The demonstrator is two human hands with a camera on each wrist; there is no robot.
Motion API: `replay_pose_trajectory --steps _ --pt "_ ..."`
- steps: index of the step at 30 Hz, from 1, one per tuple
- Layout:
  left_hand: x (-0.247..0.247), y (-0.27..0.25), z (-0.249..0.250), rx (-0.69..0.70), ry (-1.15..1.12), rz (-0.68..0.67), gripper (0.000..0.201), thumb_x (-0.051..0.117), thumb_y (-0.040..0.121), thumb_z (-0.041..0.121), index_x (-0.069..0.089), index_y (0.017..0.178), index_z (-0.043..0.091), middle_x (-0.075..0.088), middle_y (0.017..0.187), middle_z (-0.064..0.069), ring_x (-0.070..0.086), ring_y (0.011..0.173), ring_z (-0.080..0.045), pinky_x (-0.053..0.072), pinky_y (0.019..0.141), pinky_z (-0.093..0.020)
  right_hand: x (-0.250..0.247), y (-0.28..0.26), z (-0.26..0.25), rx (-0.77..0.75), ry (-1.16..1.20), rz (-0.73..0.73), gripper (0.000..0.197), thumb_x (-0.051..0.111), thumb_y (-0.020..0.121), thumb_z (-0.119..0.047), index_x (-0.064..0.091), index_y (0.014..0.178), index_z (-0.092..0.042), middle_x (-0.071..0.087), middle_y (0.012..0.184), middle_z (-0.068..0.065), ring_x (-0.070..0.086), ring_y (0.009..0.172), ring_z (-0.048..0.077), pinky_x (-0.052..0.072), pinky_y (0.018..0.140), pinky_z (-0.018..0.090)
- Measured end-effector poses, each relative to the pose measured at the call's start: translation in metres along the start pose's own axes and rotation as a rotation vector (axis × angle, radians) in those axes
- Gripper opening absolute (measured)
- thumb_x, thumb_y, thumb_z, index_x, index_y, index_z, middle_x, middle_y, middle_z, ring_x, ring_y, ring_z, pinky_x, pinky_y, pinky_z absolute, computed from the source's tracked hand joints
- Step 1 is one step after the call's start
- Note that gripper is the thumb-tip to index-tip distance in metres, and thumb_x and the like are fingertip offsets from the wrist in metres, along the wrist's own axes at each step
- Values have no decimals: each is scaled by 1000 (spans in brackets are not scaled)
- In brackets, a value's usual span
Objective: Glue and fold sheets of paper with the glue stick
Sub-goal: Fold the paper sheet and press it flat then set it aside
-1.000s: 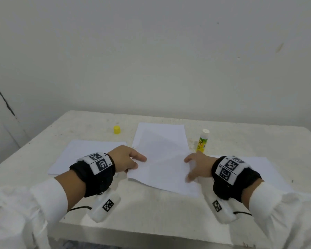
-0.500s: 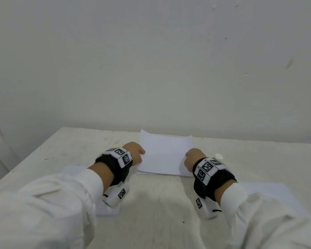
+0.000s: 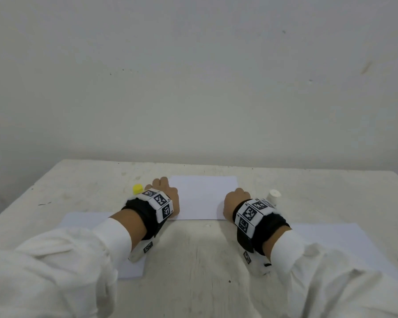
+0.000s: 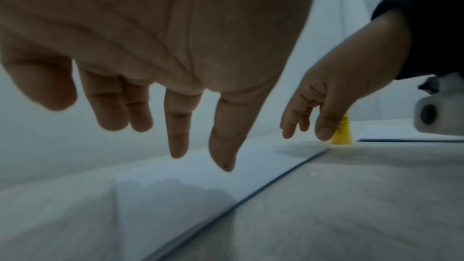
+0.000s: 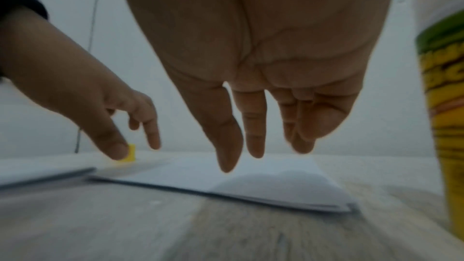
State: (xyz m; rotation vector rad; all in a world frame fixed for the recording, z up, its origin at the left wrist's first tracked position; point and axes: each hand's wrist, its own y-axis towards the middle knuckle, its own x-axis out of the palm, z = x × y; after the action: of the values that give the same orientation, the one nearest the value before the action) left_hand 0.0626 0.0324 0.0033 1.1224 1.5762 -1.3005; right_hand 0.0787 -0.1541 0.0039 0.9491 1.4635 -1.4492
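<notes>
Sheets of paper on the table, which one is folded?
The folded sheet in the middle, between the left hand and right hand, its fold facing the person. The flat sheets at either side lie single, under the sleeves.

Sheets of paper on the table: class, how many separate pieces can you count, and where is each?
3. The folded sheet lies between the hands; one flat sheet is under the left sleeve; another flat sheet is under the right sleeve. More may be hidden beneath the sleeves.

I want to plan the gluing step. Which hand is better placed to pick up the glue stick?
Probably the right hand: the glue stick stands just beside it, and its fingers are free. The left hand is across the folded paper.
</notes>
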Motion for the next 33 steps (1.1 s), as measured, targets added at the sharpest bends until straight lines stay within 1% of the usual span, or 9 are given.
replay_pose_trajectory --steps 4,6,8,10,14,17,24,30,33 --pt "-23 -37 47 214 -87 -55 25 50 93 33 63 99 12 60 108 -5 57 95 -20 43 76 -29 -1 -55 37 -134 117 -42 33 54 92 -17 59 123 -8 60 123 11 57 114 26 46 90 31" --pt "-29 -55 77 358 -183 -54 24 51 94 29 67 91 11 68 103 -4 59 87 -18 47 77 -29 3 -77 68 -103 97 -57 22 57 91 -20 65 106 -6 66 107 9 62 102 24 49 83 29" --pt "-29 -73 110 471 -235 -25 22 51 94 27 69 95 15 68 109 -1 60 95 -18 48 85 -30 7 -94 106 -16 112 -21 23 59 91 -26 56 74 -10 58 76 2 58 80 20 46 65 25" --pt "-27 -87 146 544 -250 -19 28 50 95 29 68 107 12 66 112 -1 58 108 -20 46 91 -31 9 -107 147 120 137 10 36 59 91 -27 41 63 -14 46 64 -1 49 62 16 37 52 22" --pt "-22 -92 211 583 -157 -67 51 47 95 44 55 129 6 56 128 -9 50 122 -26 41 97 -34 17 -125 215 281 72 -127 37 63 87 -44 58 92 -7 59 89 6 56 82 22 44 70 27" --pt "-14 -84 243 546 -101 -72 59 50 90 56 57 119 5 60 121 -12 58 102 -27 44 83 -32 29 -131 241 320 78 -231 67 64 79 -59 58 119 -5 61 118 9 57 111 26 45 92 32" --pt "-16 -79 264 477 24 -48 70 55 85 61 55 121 2 61 117 -13 58 94 -25 45 78 -31 48 -117 259 323 132 -237 62 69 70 -64 62 106 -14 64 118 7 59 110 27 45 95 37" --pt "-21 -81 271 442 4 -57 75 62 83 56 45 128 -2 56 125 -16 58 110 -30 47 87 -34 55 -101 263 284 45 -188 74 67 55 -76 67 103 -20 68 108 3 62 103 27 48 93 43" --pt "-23 -79 275 422 -7 -86 65 63 83 56 53 112 -2 60 116 -14 60 98 -27 45 79 -32 62 -92 265 263 5 -173 77 64 51 -80 68 100 -20 69 103 4 63 97 31 49 89 47"
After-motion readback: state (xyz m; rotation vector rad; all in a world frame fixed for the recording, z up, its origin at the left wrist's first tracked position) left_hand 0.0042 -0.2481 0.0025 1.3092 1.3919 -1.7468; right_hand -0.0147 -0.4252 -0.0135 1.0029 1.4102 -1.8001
